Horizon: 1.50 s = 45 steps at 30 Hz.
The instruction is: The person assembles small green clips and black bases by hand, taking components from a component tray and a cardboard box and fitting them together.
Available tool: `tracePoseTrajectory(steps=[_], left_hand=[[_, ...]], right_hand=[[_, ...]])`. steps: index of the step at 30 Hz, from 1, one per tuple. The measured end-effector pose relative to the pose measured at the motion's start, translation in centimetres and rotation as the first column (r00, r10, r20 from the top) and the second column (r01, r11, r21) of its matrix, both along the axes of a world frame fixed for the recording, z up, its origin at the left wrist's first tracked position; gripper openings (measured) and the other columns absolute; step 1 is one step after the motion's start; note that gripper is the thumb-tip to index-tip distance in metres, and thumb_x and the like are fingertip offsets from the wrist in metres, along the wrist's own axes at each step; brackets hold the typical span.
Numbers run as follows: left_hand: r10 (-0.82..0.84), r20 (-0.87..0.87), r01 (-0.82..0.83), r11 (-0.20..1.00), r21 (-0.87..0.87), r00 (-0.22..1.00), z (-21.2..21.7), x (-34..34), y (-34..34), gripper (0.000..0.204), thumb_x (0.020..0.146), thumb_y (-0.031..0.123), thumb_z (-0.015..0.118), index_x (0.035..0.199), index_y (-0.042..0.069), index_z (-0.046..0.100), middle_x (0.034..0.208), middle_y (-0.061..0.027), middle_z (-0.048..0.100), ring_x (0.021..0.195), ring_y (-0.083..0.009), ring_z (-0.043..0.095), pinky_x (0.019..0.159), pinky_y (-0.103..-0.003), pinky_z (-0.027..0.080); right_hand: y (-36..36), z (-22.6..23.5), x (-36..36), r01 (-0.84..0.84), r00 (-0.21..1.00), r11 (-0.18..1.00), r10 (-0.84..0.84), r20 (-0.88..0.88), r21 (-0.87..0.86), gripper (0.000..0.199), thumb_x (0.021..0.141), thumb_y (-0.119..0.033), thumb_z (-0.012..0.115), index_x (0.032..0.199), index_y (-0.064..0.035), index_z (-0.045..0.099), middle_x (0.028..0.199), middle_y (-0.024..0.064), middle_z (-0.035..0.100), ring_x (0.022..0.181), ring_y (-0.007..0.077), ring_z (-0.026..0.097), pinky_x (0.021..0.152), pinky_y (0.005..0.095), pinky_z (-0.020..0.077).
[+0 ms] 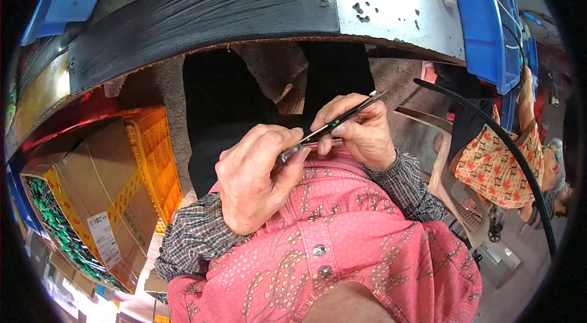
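Note:
Above my lap, both hands are brought together around a slim black pointed piece with green marks (pixel 347 116). My right hand (pixel 364 133) pinches it between thumb and fingers, its narrow dark end sticking out past the fingertips to the upper right. Closed at the other end, my left hand (pixel 257 173) grips a small grey, shiny end piece (pixel 290 153) that meets the black piece. Whether the two are joined cannot be made out. The fingers of the left hand partly hide the small end piece.
A bench edge with a black cover (pixel 208 23) runs ahead; small dark bits lie on its pale top. Left stand a cardboard box (pixel 92 182) of green and black pieces and an orange crate (pixel 150 158). Right are a blue bin (pixel 480 17), a black cable (pixel 513 139) and another person's patterned clothing (pixel 498 167).

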<state>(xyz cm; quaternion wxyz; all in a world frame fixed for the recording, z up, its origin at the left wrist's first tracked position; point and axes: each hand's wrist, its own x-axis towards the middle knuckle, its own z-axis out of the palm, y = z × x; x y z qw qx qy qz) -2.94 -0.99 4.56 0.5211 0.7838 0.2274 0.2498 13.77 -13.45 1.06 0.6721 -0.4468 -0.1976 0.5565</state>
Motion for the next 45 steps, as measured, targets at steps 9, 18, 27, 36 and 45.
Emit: tracePoseTrajectory(steps=[9, 18, 27, 36, 45], left_hand=[[-0.013, -0.002, 0.013, 0.997, -0.071, 1.0, -0.4, 0.6, 0.2, 0.023, 0.071, -0.002, 0.072, 0.092, 0.002, 0.063, 0.077, -0.0095, 0.062, 0.063, -0.0186, 0.064, 0.053, -0.028, 0.049], [-0.094, -0.09, 0.085, 0.991, -0.099, 0.991, -0.1, 0.5, 0.5, 0.024, 0.072, -0.001, 0.072, 0.094, 0.0, 0.062, 0.085, -0.0127, 0.065, 0.07, -0.0195, 0.063, 0.062, -0.026, 0.05], [-0.029, -0.038, 0.024, 0.989, -0.143, 0.999, -0.6, 0.2, 0.0, 0.024, 0.07, -0.002, 0.071, 0.093, 0.002, 0.063, 0.078, -0.0102, 0.062, 0.063, -0.0212, 0.064, 0.052, -0.029, 0.05], [-0.029, -0.056, 0.026, 0.998, -0.064, 0.998, -0.6, 0.6, -0.2, 0.02, 0.072, -0.001, 0.071, 0.09, 0.003, 0.063, 0.077, -0.01, 0.062, 0.06, -0.0208, 0.062, 0.052, -0.029, 0.049], [-0.046, -0.12, 0.024, 0.984, -0.176, 0.992, -0.8, 0.7, 0.2, 0.018, 0.075, 0.0, 0.071, 0.091, 0.0, 0.063, 0.077, -0.0082, 0.063, 0.063, -0.0125, 0.058, 0.059, -0.024, 0.046]], right_hand=[[0.1, -0.4, 0.0, -0.014, 1.0, 1.0, 0.014, -0.009, 0.011, 0.015, 0.085, 0.004, 0.061, 0.099, 0.0066, 0.061, 0.094, 0.0182, 0.066, 0.073, 0.0205, 0.067, 0.069, 0.0314, 0.0573], [0.2, 0.3, 0.0, -0.029, 0.996, 0.999, 0.031, 0.085, -0.022, 0.014, 0.084, 0.007, 0.059, 0.098, 0.0073, 0.062, 0.093, 0.0164, 0.066, 0.074, 0.0194, 0.067, 0.069, 0.0296, 0.0563], [0.0, 0.3, 0.1, -0.001, 0.997, 1.0, 0.001, 0.078, -0.011, 0.014, 0.084, 0.008, 0.058, 0.097, 0.0079, 0.062, 0.095, 0.0177, 0.065, 0.073, 0.0202, 0.067, 0.068, 0.0291, 0.0567], [-0.2, -0.7, 0.1, 0.017, 0.998, 0.999, -0.019, 0.064, 0.03, 0.014, 0.084, 0.009, 0.057, 0.098, 0.009, 0.061, 0.096, 0.0198, 0.065, 0.076, 0.0227, 0.068, 0.07, 0.0308, 0.0576], [-0.5, -1.0, 0.8, 0.014, 0.983, 1.0, -0.009, 0.186, -0.025, 0.014, 0.086, 0.002, 0.06, 0.098, 0.0085, 0.061, 0.095, 0.0193, 0.065, 0.075, 0.0217, 0.067, 0.069, 0.032, 0.0572]])
